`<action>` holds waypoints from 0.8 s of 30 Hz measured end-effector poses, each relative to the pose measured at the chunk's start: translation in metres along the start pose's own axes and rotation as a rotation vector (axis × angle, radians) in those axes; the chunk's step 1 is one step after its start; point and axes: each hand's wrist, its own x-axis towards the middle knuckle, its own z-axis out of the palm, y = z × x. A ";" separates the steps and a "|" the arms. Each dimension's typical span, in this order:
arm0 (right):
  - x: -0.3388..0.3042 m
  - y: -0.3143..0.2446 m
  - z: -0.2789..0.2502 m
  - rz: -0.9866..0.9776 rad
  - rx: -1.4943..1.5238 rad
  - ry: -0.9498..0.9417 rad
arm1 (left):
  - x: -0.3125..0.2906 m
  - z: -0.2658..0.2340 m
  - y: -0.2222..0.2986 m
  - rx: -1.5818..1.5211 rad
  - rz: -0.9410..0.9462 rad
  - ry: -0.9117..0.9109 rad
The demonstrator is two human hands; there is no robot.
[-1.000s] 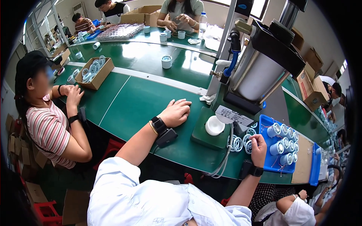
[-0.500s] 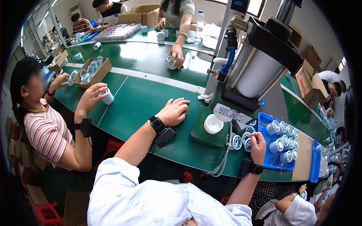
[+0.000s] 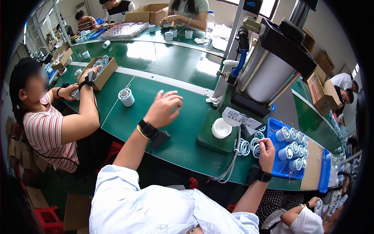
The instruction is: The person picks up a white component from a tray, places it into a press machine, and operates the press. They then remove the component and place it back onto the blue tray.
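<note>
My left hand (image 3: pixel 163 109) is raised over the green table, its fingers apart and nothing in them. To its left stands a light-blue cylindrical part (image 3: pixel 126 97) with a ringed top. My right hand (image 3: pixel 267 154) is closed with curled fingers beside several pale-blue plastic rings (image 3: pixel 244 148); whatever it may hold is hidden. Between my hands, a white round cup-shaped fixture (image 3: pixel 221 128) sits on the green base (image 3: pixel 210 142) of a press (image 3: pixel 265 74). Right of my right hand, a blue tray (image 3: pixel 276 167) holds several light-blue cylindrical parts (image 3: pixel 285 152) with thin wires.
At left, a co-worker in a striped shirt (image 3: pixel 50 132) reaches into a cardboard box (image 3: pixel 107 78) of rings. Another person (image 3: pixel 189 15) works across the table (image 3: pixel 171 58) near several cylinders. Grey cables (image 3: pixel 230 171) hang off the front edge. Cardboard (image 3: pixel 311 171) lies beyond the tray.
My left hand has lifted off the table and moved left. The co-worker at left has let go of the cylindrical part and reached to the box. The person opposite has drawn their arm back.
</note>
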 end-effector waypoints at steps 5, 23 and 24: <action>-0.001 -0.001 -0.001 -0.010 0.000 -0.007 | -0.044 -0.067 -0.095 0.273 -0.332 0.120; -0.016 0.012 -0.025 0.068 0.306 0.014 | -0.060 -0.008 -0.019 -0.142 -0.299 0.130; -0.015 0.014 -0.025 0.066 0.308 0.006 | -0.055 -0.004 -0.016 -0.232 -0.287 0.103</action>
